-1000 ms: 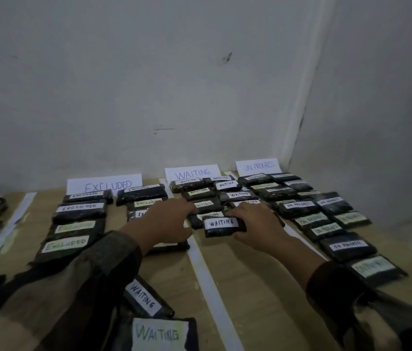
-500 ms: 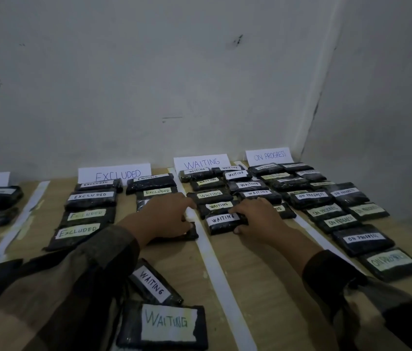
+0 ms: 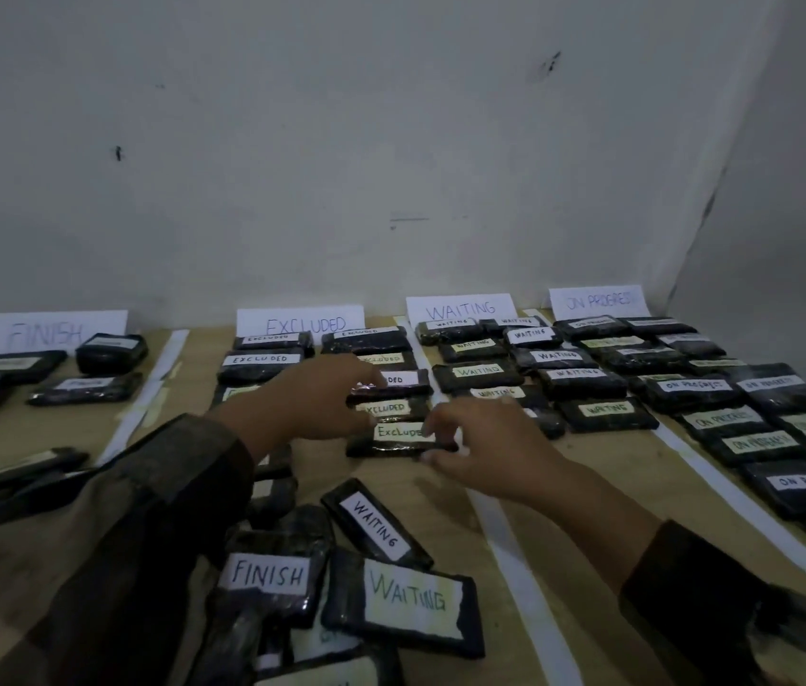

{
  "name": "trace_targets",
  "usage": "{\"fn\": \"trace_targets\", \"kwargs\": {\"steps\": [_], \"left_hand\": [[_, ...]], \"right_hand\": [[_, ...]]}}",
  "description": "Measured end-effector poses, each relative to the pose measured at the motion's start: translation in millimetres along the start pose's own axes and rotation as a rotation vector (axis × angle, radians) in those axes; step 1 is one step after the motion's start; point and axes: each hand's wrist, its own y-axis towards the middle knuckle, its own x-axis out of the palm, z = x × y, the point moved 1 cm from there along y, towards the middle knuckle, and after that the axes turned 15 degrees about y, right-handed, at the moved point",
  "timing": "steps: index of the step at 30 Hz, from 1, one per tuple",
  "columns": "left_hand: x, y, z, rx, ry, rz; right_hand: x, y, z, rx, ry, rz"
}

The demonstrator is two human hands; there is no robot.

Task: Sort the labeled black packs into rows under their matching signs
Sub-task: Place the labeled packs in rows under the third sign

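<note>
Fingers of the right hand pinch the right end of a flat black wrapped pack labelled EXCLUDED, which lies on the wooden bench at six o'clock from the white paper EXCLUDED sign. The left hand covers the row; I cannot tell its grip. The pack looks light, glossy and slightly soft, so its short ends suit gripping.

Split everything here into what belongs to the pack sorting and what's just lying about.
Job: FINISH sign, EXCLUDED sign, WAITING sign, ON PROGRESS sign; EXCLUDED pack pinched by right hand; unsorted pile nearest the camera; tape strips.
Just there: marked wall; wooden table.
</note>
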Motion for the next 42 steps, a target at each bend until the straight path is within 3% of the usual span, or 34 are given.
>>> {"fn": "trace_targets", "kwargs": {"steps": [5, 9, 15, 18, 26, 33, 42], "left_hand": [[8, -22, -7, -0.017, -0.043, -0.074], [12, -35, -5, 0.018, -0.154, -0.094], [16, -43, -2, 0.079, -0.22, -0.244], [14, -43, -3, 0.064, -0.26, -0.185], [-5, -29, 9, 0.008, -0.529, -0.159], [-17, 2, 55, 0.134, -0.311, -0.102], [-2, 36, 115, 0.26, -0.028, 0.012]], "right_hand": [[36, -8, -29, 0.16, 0.016, -0.276], [46, -11, -36, 0.229, 0.139, -0.314], [42, -7, -39, 0.11, 0.248, -0.182], [34, -6, -37, 0.001, 0.251, -0.087], [0, -22, -17, -0.261, -0.087, 0.054], [-40, -44, 41, -0.16, -0.3, 0.166], [-86, -71, 130, 0.068, -0.377, 0.157]]}}
